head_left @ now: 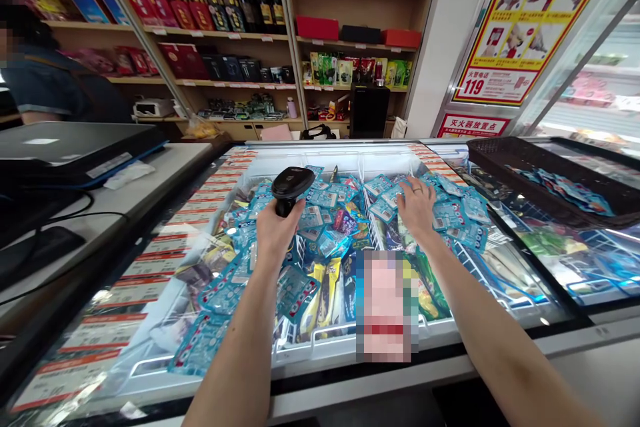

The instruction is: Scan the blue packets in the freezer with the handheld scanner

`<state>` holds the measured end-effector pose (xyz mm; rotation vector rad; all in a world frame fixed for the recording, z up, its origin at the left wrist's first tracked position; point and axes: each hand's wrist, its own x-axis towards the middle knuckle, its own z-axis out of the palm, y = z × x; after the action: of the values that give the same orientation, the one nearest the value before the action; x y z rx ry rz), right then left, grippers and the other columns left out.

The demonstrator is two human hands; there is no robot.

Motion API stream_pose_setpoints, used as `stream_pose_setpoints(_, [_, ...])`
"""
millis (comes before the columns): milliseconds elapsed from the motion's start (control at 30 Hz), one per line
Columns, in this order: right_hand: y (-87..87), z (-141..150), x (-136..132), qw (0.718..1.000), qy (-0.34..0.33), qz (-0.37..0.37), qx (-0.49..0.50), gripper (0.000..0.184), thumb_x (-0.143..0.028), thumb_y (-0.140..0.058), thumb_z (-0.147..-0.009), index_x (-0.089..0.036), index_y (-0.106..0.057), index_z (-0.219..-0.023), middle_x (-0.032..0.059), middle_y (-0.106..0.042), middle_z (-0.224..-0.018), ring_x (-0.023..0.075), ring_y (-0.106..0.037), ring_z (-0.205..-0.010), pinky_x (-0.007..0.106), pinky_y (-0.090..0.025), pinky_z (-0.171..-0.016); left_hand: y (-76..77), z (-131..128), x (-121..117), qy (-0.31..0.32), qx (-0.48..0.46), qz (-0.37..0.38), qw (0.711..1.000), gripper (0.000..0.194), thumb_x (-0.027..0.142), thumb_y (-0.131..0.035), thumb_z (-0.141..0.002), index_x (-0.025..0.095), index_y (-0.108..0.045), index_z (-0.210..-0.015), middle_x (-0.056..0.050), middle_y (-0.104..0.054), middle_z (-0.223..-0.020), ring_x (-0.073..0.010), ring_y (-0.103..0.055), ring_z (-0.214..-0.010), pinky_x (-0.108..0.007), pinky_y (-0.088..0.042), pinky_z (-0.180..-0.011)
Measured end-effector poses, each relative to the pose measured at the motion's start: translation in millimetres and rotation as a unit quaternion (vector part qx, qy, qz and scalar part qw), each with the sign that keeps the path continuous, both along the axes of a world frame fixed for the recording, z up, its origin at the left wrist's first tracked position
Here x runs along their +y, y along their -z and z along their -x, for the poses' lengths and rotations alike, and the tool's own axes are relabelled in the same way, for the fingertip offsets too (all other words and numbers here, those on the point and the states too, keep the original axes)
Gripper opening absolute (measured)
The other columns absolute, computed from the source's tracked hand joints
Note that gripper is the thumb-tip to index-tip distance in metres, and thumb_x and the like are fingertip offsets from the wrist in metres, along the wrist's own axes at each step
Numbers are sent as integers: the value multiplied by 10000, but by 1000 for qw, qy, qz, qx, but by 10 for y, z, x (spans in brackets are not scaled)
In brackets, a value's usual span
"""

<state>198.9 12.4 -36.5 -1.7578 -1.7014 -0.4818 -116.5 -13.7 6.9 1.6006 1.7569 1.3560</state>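
Note:
My left hand (277,228) is closed round the handle of a black handheld barcode scanner (291,186), held upright over an open chest freezer (320,347). The scanner's head points away from me. My right hand (417,206) reaches into the freezer with fingers spread, resting flat on blue ice-cream packets (385,197) in the middle wire basket. A ring shows on one finger. Many blue packets (220,290) fill the left side of the freezer, with yellow and green wrappers (325,290) nearer the front.
A black tray (505,157) with blue packets lies on the freezer's glass lid at the right. A counter (150,180) with a black till device (70,147) and cables stands at the left, another person (45,74) behind it. Shelves (280,34) of boxed goods line the back wall.

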Motion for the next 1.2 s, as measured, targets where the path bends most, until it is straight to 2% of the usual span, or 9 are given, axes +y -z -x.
stream_pose_setpoints(133, [-8,243,101,993,-114,22,3,371,-282,-405,-923,-167,-571,-1234,96,-539,-1321,255,-408,-1260,463,-215,-1092,-22,1,-1,2,8,1,1000,406,557,-570,-730,158,-625,-778,-1,-550,-478,-138,-511,-428,-237,-352,-449])
stream_pose_setpoints(267, [-53,543,288,969,-229,93,0,443,-346,-380,-944,-171,-491,-1335,94,-519,-1355,235,-427,-1272,397,-303,-1068,-36,4,-8,9,3,10,1000,399,554,-579,-722,159,-617,-758,-6,-560,-485,-143,-521,-440,-239,-356,-451])
stream_pose_setpoints(400, [-57,791,553,947,-281,154,-17,510,-378,-353,-955,-174,-377,-1422,86,-415,-1449,227,-355,-1343,396,-292,-1086,-43,3,-17,13,-6,7,1000,391,542,-583,-721,158,-625,-783,-5,-559,-484,-145,-520,-436,-240,-356,-444])
stream_pose_setpoints(500, [-42,879,699,940,-288,184,-15,462,-372,-318,-969,-171,-463,-1358,84,-436,-1434,214,-361,-1343,376,-306,-1077,-45,-1,-18,10,-10,10,1000,382,538,-588,-714,161,-621,-761,-7,-564,-483,-143,-516,-430,-240,-357,-439])
stream_pose_setpoints(600, [-51,891,736,940,-269,210,-4,402,-403,-336,-967,-191,-602,-1181,89,-561,-1312,224,-479,-1245,350,-372,-1008,-38,-3,-13,9,-9,13,1000,381,544,-587,-711,166,-613,-751,-6,-566,-486,-143,-518,-433,-238,-351,-439])
stream_pose_setpoints(767, [-84,826,684,951,-199,237,32,332,-454,-487,-901,-177,-614,-1034,105,-679,-1014,249,-610,-1000,326,-451,-829,-13,10,3,15,-5,14,1000,390,555,-576,-721,166,-602,-743,-11,-572,-494,-147,-524,-439,-241,-353,-449])
stream_pose_setpoints(900, [-68,768,716,948,-201,240,61,358,-438,-615,-823,-178,-589,-1068,98,-664,-1044,251,-588,-1035,327,-447,-840,6,15,12,21,-1,17,1000,398,565,-578,-721,170,-600,-755,-11,-577,-505,-151,-533,-451,-241,-352,-453])
stream_pose_setpoints(1100, [-96,738,781,946,-201,236,95,579,-366,-748,-692,-161,-560,-1200,111,-645,-1139,266,-570,-1095,363,-432,-909,3,0,11,32,-3,24,999,399,559,-586,-718,165,-610,-778,-7,-563,-495,-151,-526,-437,-241,-348,-444])
stream_pose_setpoints(1200, [-128,697,751,952,-192,205,121,503,-352,-736,-689,-169,-612,-1140,104,-653,-1124,271,-586,-1067,381,-437,-908,-1,-7,10,35,-13,32,999,396,546,-597,-710,158,-615,-787,-2,-553,-482,-145,-516,-418,-240,-352,-436])
